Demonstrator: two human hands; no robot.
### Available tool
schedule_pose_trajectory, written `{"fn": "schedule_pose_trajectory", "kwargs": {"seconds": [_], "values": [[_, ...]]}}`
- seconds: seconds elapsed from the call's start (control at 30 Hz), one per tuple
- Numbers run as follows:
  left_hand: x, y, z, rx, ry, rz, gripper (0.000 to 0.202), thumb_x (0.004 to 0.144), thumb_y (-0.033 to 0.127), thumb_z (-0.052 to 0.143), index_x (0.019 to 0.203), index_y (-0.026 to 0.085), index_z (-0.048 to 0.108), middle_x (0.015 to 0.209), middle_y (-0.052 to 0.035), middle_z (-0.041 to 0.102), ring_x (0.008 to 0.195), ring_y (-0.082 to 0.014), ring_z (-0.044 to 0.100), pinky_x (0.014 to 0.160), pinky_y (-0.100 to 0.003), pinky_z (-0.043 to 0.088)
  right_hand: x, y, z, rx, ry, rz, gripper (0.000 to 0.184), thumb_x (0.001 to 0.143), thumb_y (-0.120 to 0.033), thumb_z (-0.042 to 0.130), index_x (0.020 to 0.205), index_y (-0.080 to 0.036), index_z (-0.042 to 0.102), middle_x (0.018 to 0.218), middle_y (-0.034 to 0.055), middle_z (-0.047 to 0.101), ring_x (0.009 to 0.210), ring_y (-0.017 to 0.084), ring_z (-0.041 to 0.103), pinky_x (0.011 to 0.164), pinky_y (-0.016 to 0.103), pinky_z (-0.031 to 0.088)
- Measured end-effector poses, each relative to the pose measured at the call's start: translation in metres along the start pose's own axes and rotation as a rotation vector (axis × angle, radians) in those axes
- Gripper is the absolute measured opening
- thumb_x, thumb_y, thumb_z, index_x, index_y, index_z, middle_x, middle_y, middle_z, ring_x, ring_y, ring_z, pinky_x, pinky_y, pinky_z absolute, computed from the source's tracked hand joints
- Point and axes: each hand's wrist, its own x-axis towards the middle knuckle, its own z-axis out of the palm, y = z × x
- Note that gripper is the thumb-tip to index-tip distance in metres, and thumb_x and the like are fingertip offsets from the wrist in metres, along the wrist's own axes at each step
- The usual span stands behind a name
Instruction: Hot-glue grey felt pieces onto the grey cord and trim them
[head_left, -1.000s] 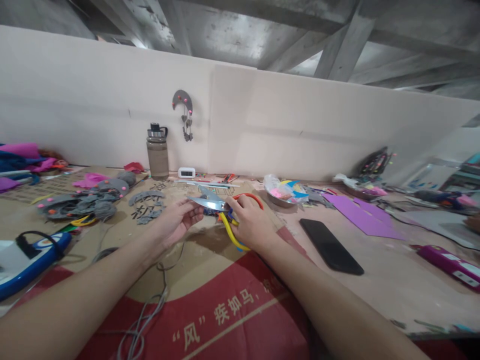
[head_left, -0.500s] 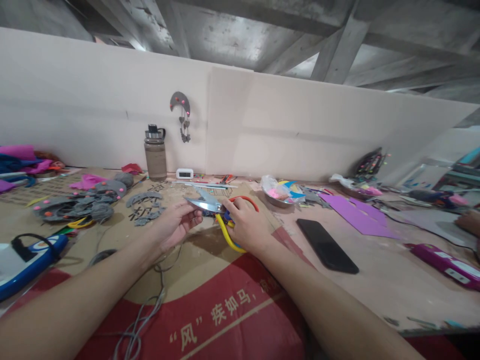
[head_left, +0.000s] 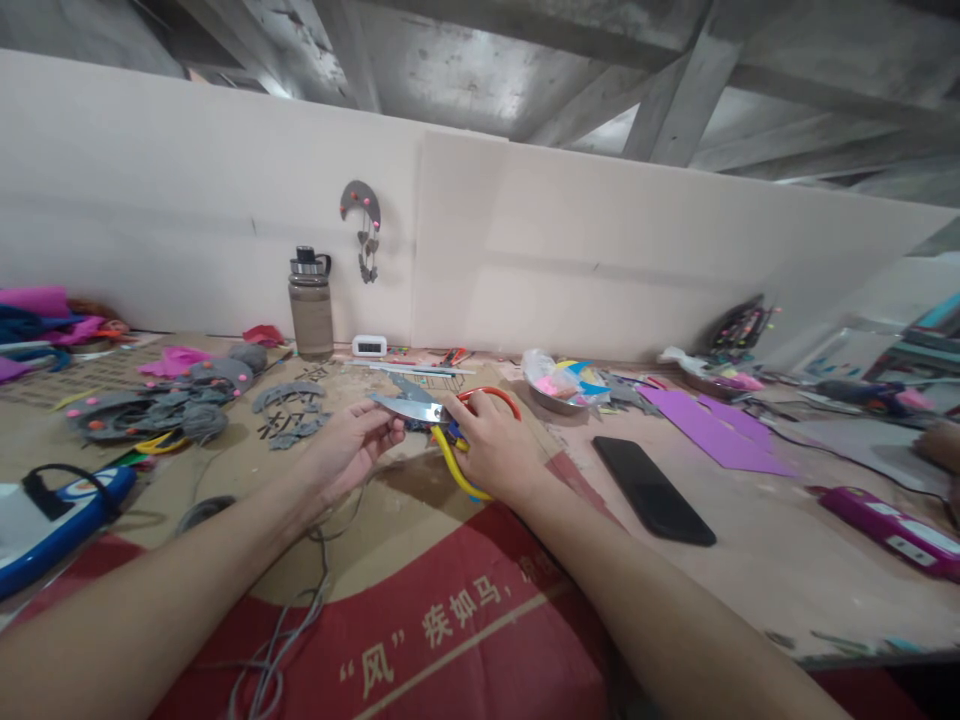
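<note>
My right hand [head_left: 496,442] grips a pair of scissors [head_left: 409,408] with one red and one yellow handle loop. Their metal blades point left, above the cardboard. At the blade tips is my left hand [head_left: 358,447], its thumb and fingertips pinched together; what lies between them is too small to make out. Grey yarn [head_left: 319,560] trails in loops below the left hand, over the red printed part of the cardboard [head_left: 450,640]. Behind the left wrist lie grey felt cutouts [head_left: 294,412], one a crescent.
A water bottle [head_left: 310,308] stands by the white partition, next to a small digital timer [head_left: 369,346]. To the right are a metal bowl [head_left: 559,400], a black phone [head_left: 652,490] and purple sheets [head_left: 716,430]. Felt pieces [head_left: 172,400] are heaped left. Another person's hand [head_left: 941,440] shows far right.
Both hands stay in almost the same place. The red handle loop of the scissors sits very slightly higher; nothing else has visibly moved.
</note>
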Motion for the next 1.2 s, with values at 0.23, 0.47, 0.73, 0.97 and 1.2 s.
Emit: {"fn": "schedule_pose_trajectory", "kwargs": {"seconds": [0.23, 0.47, 0.73, 0.97, 1.2], "values": [[0.0, -0.001, -0.003, -0.034, -0.024, 0.005, 0.01, 0.071, 0.004, 0.062, 0.08, 0.006, 0.067, 0.074, -0.005, 0.063, 0.062, -0.0072, 0.055, 0.06, -0.018, 0.051, 0.001, -0.002, 0.0, 0.0, -0.009, 0.002, 0.041, 0.085, -0.034, 0.045, 0.124, -0.024, 0.045, 0.105, 0.0099, 0.055, 0.091, 0.023, 0.051, 0.071, 0.03, 0.039], [0.0, -0.001, -0.003, 0.016, -0.019, 0.035, 0.002, 0.074, 0.008, 0.063, 0.075, 0.009, 0.064, 0.073, -0.0027, 0.062, 0.061, -0.0059, 0.055, 0.063, -0.017, 0.05, -0.002, -0.003, 0.004, 0.067, 0.0, 0.041, 0.042, 0.085, -0.035, 0.045, 0.127, -0.025, 0.046, 0.104, 0.0093, 0.058, 0.087, 0.022, 0.055, 0.07, 0.029, 0.04], [0.001, 0.001, -0.008, 0.13, 0.02, 0.018, 0.008, 0.078, 0.02, 0.058, 0.081, 0.013, 0.056, 0.081, -0.0111, 0.068, 0.067, -0.0158, 0.065, 0.058, -0.024, 0.051, 0.001, 0.01, 0.027, 0.479, 0.094, 0.183, 0.037, 0.082, -0.027, 0.049, 0.119, -0.021, 0.049, 0.091, 0.0045, 0.061, 0.074, 0.015, 0.054, 0.064, 0.024, 0.04], [0.002, -0.001, -0.008, 0.197, -0.022, 0.089, 0.012, 0.071, 0.019, 0.066, 0.077, 0.014, 0.057, 0.074, -0.0023, 0.063, 0.055, -0.007, 0.055, 0.056, -0.019, 0.047, -0.001, 0.007, 0.023, 0.406, 0.085, 0.136, 0.043, 0.08, -0.023, 0.049, 0.122, -0.022, 0.044, 0.105, 0.0079, 0.054, 0.088, 0.018, 0.052, 0.074, 0.028, 0.043], [0.004, -0.001, -0.009, 0.205, -0.05, 0.146, 0.007, 0.069, 0.017, 0.066, 0.073, 0.014, 0.061, 0.069, -0.0005, 0.059, 0.052, -0.0052, 0.048, 0.051, -0.018, 0.039, -0.003, 0.002, 0.01, 0.314, 0.058, 0.061, 0.044, 0.08, -0.027, 0.051, 0.124, -0.024, 0.043, 0.106, 0.0077, 0.054, 0.091, 0.019, 0.053, 0.076, 0.029, 0.043]]}}
